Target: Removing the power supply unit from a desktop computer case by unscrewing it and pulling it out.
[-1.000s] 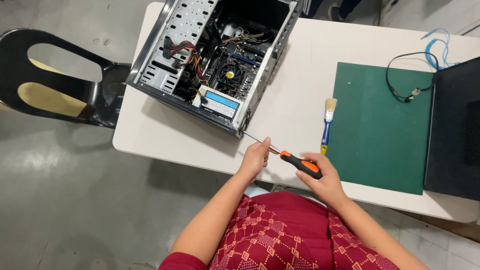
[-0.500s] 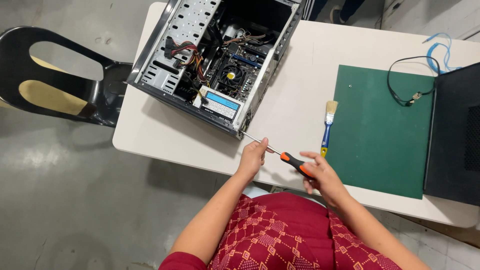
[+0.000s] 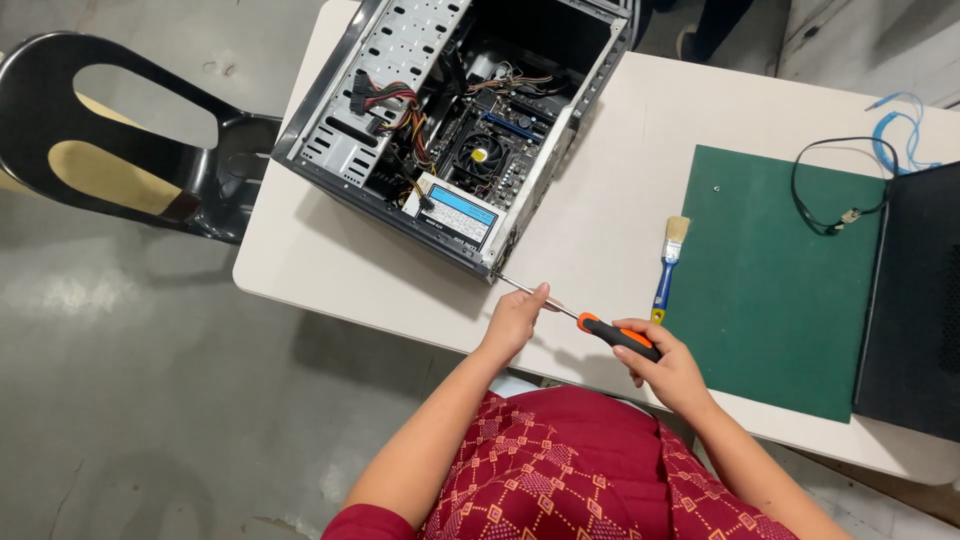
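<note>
The right hand (image 3: 668, 368) grips an orange-handled screwdriver (image 3: 600, 328); the left hand (image 3: 515, 318) pinches its shaft, tip at the open computer case (image 3: 455, 130) corner on the worktop (image 3: 610, 215), apparently on a screw not yet out.

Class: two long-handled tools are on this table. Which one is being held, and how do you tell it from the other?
The orange-and-black screwdriver, gripped by the right hand and steadied by the left hand. The blue-handled paintbrush lies untouched.

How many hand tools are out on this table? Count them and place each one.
2. The screwdriver is in the right hand, its shaft steadied by the left hand at the computer case corner. The paintbrush lies beside the green mat. Others may be hidden.
</note>
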